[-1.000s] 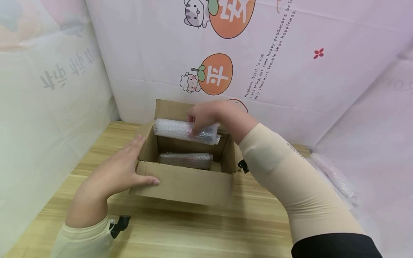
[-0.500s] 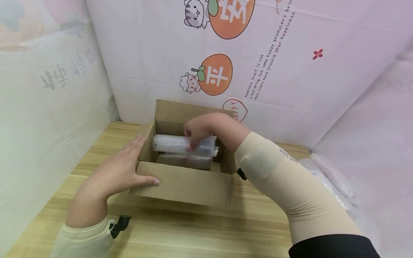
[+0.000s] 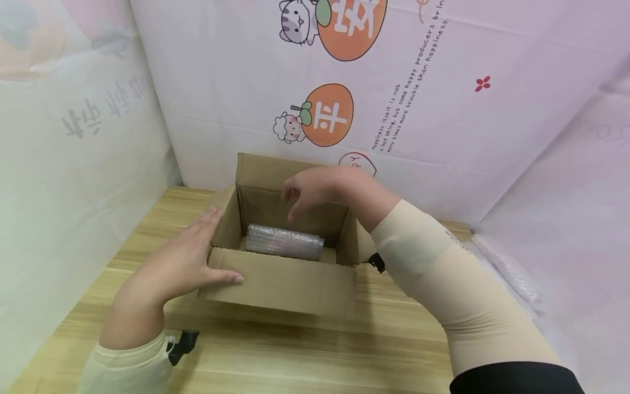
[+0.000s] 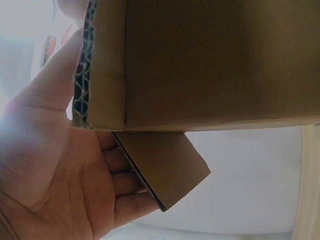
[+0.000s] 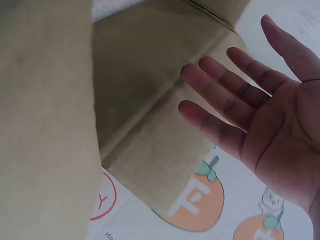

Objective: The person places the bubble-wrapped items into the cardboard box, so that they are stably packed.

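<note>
A cardboard box [image 3: 280,282] stands on the table with its flaps spread outward. Inside, near the front wall, lies a bubble-wrapped package [image 3: 284,242]. At the box's front left corner my left hand [image 3: 182,261] rests with straight fingers on the side flap [image 4: 162,167] and its thumb along the front flap. My right hand [image 3: 315,189] hovers over the back of the box, above the package, holding nothing. Its fingers and thumb are spread apart in the right wrist view, beside the back flap [image 5: 165,172].
More bubble-wrapped pieces [image 3: 509,268] lie at the right against the side sheet. A printed white sheet [image 3: 433,180] rises close behind the box. Bare wooden tabletop [image 3: 315,355] shows in front of it. Black wrist-camera mounts [image 3: 183,346] stick out from the sleeves.
My right hand has lowered a bubble-wrapped package into the box, let go of it and risen a little. My left hand and the box have stayed in place.
</note>
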The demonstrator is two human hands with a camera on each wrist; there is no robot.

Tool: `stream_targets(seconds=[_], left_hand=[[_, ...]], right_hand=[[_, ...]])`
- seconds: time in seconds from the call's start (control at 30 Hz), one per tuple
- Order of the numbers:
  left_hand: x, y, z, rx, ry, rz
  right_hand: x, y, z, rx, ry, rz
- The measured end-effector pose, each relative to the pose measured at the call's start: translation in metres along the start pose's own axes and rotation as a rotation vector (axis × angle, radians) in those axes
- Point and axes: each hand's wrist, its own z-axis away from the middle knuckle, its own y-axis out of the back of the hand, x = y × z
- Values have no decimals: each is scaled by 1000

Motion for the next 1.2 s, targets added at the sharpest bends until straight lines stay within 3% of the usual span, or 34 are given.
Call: stream_targets(seconds=[0.27, 0.73, 1.0, 1.2], left_hand=[[0, -1, 0, -3, 1, 7], [1, -1, 1, 0, 5, 7], [4, 0, 3, -5, 8, 7], [5, -1, 5, -4, 10, 9]], right_hand=[[16, 12, 31, 76, 42, -113], [51, 14, 97, 312, 55, -312], [72, -9, 123, 454, 89, -370], [91, -37, 136, 641, 123, -434]])
